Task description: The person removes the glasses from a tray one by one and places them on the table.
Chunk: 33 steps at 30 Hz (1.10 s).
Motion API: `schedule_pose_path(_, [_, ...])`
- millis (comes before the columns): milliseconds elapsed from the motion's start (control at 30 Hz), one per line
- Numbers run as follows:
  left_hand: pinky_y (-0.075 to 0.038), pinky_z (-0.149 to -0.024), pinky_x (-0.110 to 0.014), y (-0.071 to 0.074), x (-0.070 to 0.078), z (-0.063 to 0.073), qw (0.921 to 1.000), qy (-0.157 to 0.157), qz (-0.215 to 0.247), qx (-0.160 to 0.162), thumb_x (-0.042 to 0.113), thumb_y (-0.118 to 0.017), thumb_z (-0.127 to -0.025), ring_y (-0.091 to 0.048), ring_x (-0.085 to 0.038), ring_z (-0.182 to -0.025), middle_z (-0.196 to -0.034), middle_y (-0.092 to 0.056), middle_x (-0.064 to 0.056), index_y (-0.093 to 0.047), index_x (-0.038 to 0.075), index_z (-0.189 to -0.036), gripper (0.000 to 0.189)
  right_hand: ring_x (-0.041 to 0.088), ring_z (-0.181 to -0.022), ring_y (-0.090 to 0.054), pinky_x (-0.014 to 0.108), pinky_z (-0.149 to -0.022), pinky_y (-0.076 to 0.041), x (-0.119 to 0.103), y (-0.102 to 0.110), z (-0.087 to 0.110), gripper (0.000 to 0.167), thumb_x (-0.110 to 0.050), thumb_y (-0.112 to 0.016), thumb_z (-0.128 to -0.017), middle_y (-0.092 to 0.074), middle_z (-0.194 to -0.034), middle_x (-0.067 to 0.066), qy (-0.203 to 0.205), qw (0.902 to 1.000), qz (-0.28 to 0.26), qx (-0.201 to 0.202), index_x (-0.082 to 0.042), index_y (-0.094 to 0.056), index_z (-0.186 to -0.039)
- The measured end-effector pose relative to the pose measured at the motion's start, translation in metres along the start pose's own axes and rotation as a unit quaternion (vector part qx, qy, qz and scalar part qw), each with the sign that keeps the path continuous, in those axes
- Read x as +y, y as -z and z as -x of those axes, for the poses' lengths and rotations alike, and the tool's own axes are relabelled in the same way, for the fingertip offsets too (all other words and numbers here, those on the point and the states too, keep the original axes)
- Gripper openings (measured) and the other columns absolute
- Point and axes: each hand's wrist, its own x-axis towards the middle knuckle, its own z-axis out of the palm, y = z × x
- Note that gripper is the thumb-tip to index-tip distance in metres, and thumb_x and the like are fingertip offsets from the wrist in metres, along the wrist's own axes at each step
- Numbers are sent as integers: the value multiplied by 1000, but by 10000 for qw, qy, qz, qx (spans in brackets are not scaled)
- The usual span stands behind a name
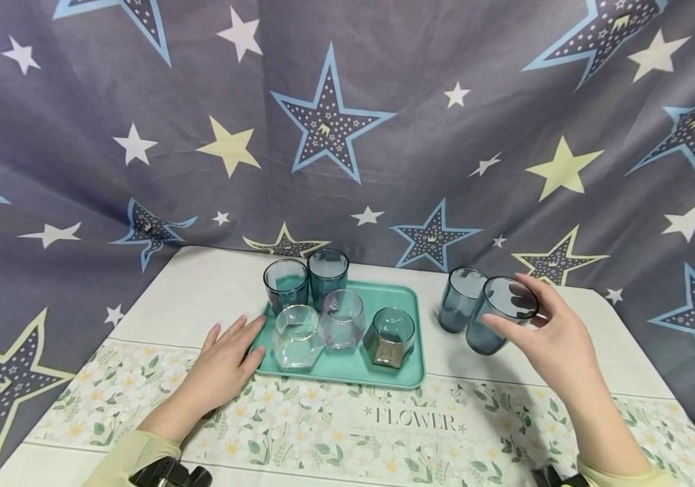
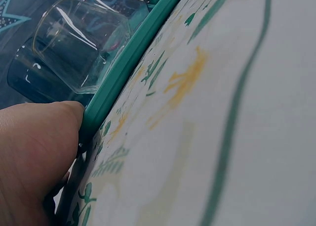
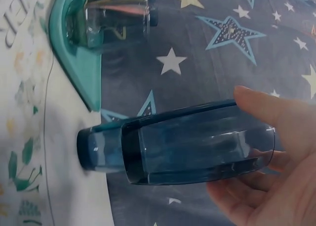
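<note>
My right hand (image 1: 557, 338) grips a blue drinking glass (image 1: 486, 330) near its rim, thumb on one side and fingers on the other. In the right wrist view the held glass (image 3: 197, 147) appears lifted off the cloth. A second blue glass (image 1: 457, 308) stands just left of it and partly behind. At the left rim of a teal tray (image 1: 335, 380) rests my left hand (image 1: 222, 368), fingers extended; its thumb (image 2: 64, 114) touches the tray edge in the left wrist view. On the tray are a clear faceted glass (image 1: 295, 341), a pinkish one (image 1: 343, 328) and a smoky one (image 1: 391, 341).
Two more blue glasses, a left one (image 1: 285, 291) and a right one (image 1: 328, 274), stand at the tray's back left. A white tablecloth (image 1: 171, 297) with a floral band lies under everything. Behind the table hangs a grey star-patterned curtain (image 1: 384, 169).
</note>
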Motion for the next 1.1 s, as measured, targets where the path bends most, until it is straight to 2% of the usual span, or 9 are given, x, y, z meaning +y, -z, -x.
schedule_pose_path(267, [-11,-128,-74,0,-1,0,10000,-11,-3,-7,26,-60,-115,-37,-47,-159,-167,-49,-21,-47,2,-167,59,44,-133,-63,22,-93,-44,14,3,-8,93,-48,-91,-94,-65,-152,16,-294,9992,247,-127,-20,-46,-170])
schedule_pose_path(533, [-12,-128,-74,1,0,0,10000,-23,14,10,27,-61,-115,-37,-47,-159,-167,-50,-21,-48,3,-167,59,34,-120,-66,29,-85,-48,30,0,-15,96,-50,-90,-94,-65,-148,20,-402,9982,421,-106,-17,-44,-171])
schedule_pose_path(733, [-11,-128,-74,1,0,0,10000,-7,21,0,26,-61,-115,-37,-47,-159,-167,-50,-20,-47,3,-167,58,37,-121,-66,39,-87,-48,41,-3,-20,96,-52,-87,-95,-64,-148,22,-509,9973,510,-167,-13,-43,-171])
schedule_pose_path(1100, [-11,-128,-74,0,-1,0,10000,-29,35,-14,27,-59,-115,-36,-47,-160,-168,-49,-21,-47,3,-167,58,36,-117,-63,41,-85,-48,52,-10,-28,96,-52,-86,-96,-63,-149,23,-593,9962,632,-113,-9,-43,-170])
